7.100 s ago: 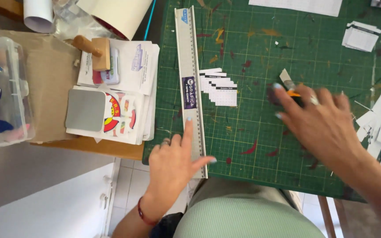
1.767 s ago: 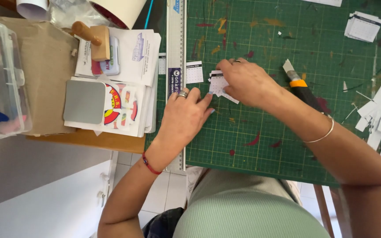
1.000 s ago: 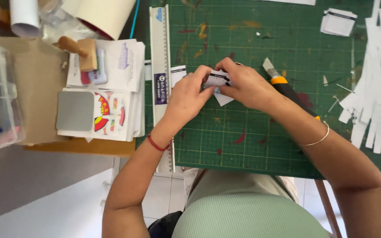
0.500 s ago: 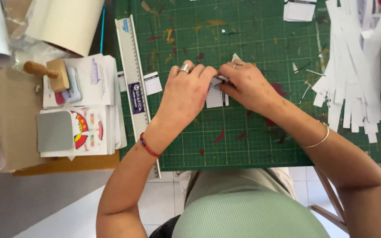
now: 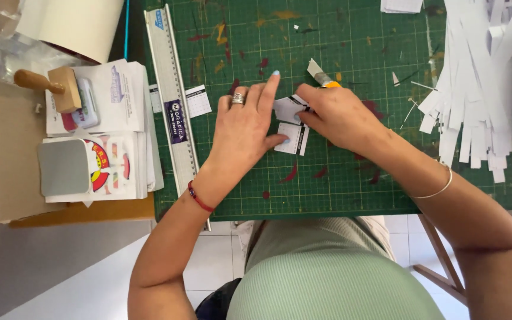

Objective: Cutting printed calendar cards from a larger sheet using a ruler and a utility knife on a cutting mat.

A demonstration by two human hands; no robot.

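Head view, looking down: green cutting mat (image 5: pixel 357 178), paint-stained, on a wooden table; left hand (image 5: pixel 244 127), ringed, lying flat with fingers extended, thumb and fingertips touching a small stack of white printed cards (image 5: pixel 290 121) at mid-mat; right hand (image 5: pixel 339 115) curled, fingers pinched on the same cards from the right side, the upper cards lifted and tilted, the lower ones flat on the mat; utility knife (image 5: pixel 321 75), grey blade and orange body, lying just behind the right hand, mostly hidden by it; metal ruler (image 5: pixel 173 101) laid lengthwise along the mat's left edge; one loose printed card (image 5: pixel 197 101) just beside the ruler; heap of long white paper strips (image 5: pixel 475 89) at the mat's right; stacks of printed sheets (image 5: pixel 114 142) left of the ruler, bearing a wooden-handled stamp (image 5: pixel 54 88) and a grey pad (image 5: pixel 63 168); cream paper roll (image 5: pixel 72 24) at upper left
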